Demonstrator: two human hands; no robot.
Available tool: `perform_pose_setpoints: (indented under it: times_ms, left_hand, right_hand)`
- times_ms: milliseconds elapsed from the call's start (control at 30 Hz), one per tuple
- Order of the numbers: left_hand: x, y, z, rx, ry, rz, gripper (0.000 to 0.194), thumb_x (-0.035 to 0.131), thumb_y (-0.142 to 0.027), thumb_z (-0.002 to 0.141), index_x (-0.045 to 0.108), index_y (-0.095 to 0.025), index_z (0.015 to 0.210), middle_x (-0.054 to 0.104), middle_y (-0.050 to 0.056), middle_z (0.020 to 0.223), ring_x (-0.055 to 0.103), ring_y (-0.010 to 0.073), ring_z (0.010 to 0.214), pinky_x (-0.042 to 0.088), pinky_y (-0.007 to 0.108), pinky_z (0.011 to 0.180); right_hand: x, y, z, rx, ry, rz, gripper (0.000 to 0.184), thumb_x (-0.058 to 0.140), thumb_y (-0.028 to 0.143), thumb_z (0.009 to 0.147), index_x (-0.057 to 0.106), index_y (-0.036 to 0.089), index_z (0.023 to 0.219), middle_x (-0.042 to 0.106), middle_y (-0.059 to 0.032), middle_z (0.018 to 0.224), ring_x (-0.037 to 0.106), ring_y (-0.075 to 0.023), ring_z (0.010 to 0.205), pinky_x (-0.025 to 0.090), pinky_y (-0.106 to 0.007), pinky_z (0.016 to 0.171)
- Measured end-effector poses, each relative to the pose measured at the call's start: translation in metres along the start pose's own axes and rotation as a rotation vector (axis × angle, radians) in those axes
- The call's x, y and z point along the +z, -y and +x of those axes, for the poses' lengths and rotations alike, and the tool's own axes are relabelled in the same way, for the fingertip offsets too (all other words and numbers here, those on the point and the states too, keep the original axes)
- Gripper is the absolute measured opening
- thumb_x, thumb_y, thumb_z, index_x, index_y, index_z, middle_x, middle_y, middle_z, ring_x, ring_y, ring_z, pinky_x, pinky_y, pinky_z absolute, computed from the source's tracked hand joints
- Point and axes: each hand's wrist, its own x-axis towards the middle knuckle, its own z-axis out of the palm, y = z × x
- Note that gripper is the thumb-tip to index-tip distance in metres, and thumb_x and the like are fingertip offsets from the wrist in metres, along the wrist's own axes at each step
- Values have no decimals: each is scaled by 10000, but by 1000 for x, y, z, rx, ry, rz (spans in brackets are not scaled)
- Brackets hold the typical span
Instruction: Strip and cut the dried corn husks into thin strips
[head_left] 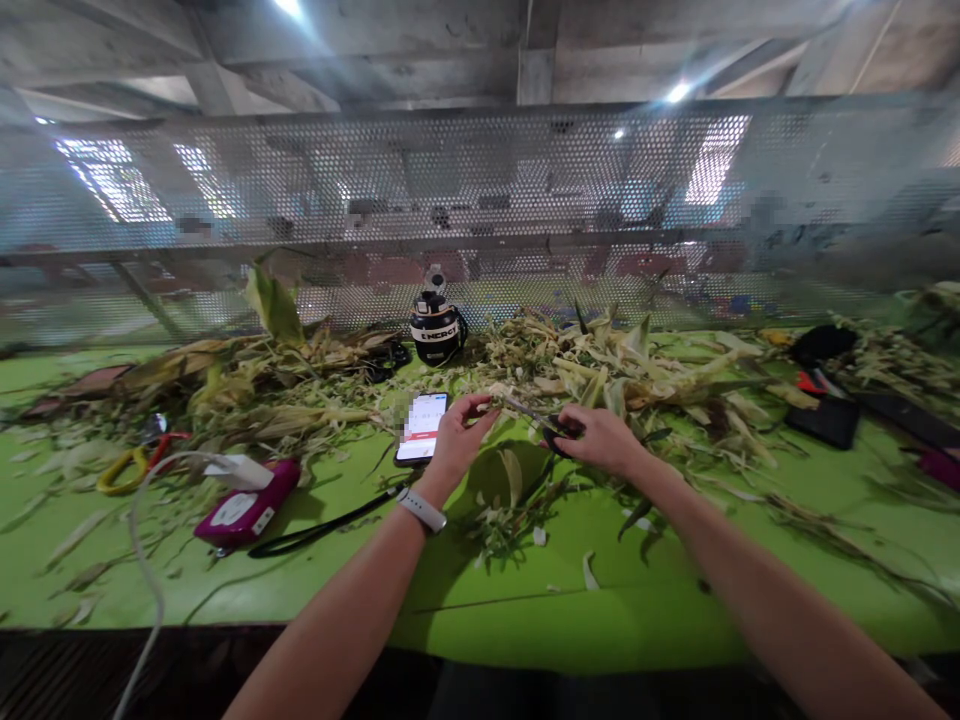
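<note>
Scissors (pixel 551 430) with dark handles are in my right hand (pixel 600 437), whose fingers close round the loops. Their blades point left, toward the fingertips of my left hand (pixel 463 432). That hand pinches a small pale plant piece (pixel 498 390) close to the blade tips; its exact kind is hard to make out. A pale band circles my left wrist. Under my hands, a small heap of green and pale plant trimmings (pixel 506 520) lies on the green table (pixel 600 625). A lit phone (pixel 421 425) lies just left of my left hand.
Heaps of dry husks and leaves (pixel 630 370) stretch along the back, before a perforated metal screen (pixel 480 200). A black bottle (pixel 436 330) stands among them. At left lie a magenta power bank (pixel 247 510) with a white cable and yellow-and-red-handled scissors (pixel 124 470).
</note>
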Motion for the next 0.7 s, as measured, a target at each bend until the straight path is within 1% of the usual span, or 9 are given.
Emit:
perform_pose_setpoints:
  times_ms: [133,200,300,367,400,467,533,567,700]
  left_hand:
    - [0,1,0,-15,-1,-1,318,728,-293,622,651,-168,903,640,21,777,563,126,723,432,238,672]
    - [0,0,-1,-38,1,-20,327,734,-296,617,646,-167,905,638,13,763,561,118,709,434,235,673]
    - [0,-3,-2,-102,18,-105,378,747,-308,602,633,-166,933,636,-2,738,556,102,669,438,230,656]
    - [0,-6,-2,-136,34,-193,417,755,-314,596,628,-173,967,645,-5,756,565,97,670,446,230,661]
    - [0,-7,-2,-149,43,-243,427,759,-319,593,628,-179,974,651,-3,776,573,97,680,451,231,667]
    - [-1,-10,-1,-163,63,-329,430,767,-320,587,631,-192,974,661,3,820,590,101,706,458,231,676]
    - [-3,-12,0,-159,75,-375,419,778,-308,576,630,-197,952,665,7,843,601,106,729,461,228,672]
    - [-3,-12,0,-149,69,-384,412,783,-298,571,626,-196,939,664,6,841,603,107,735,460,226,669]
    - [-4,-14,1,-111,26,-398,393,795,-282,550,597,-189,877,652,-11,781,600,104,721,454,216,641]
  right_hand:
    - [3,-2,1,0,19,92,180,582,370,710,557,192,696,580,9,632,476,-122,565,307,-225,535]
    - [3,-2,3,10,0,169,193,577,368,703,519,192,650,540,17,596,450,-119,550,300,-228,525]
    - [2,-3,6,82,-108,377,280,579,451,698,487,193,640,509,21,581,438,-118,539,311,-233,512]
    - [-1,-2,7,156,-132,532,358,608,523,661,475,192,639,508,22,571,448,-118,530,324,-236,503]
    - [-3,-1,7,187,-97,600,393,628,550,634,468,191,634,510,23,559,456,-118,524,330,-237,501]
    - [-8,4,5,222,48,708,441,662,582,590,463,189,624,511,30,530,467,-115,506,334,-237,498]
    - [-14,9,3,215,199,771,456,677,588,583,469,184,624,512,39,519,469,-105,490,332,-234,499]
    - [-17,12,2,203,254,783,456,677,587,592,472,181,626,511,43,521,466,-99,485,325,-231,497]
    - [-22,15,-2,148,378,768,461,619,611,665,476,173,644,507,42,525,440,-83,478,274,-222,481]
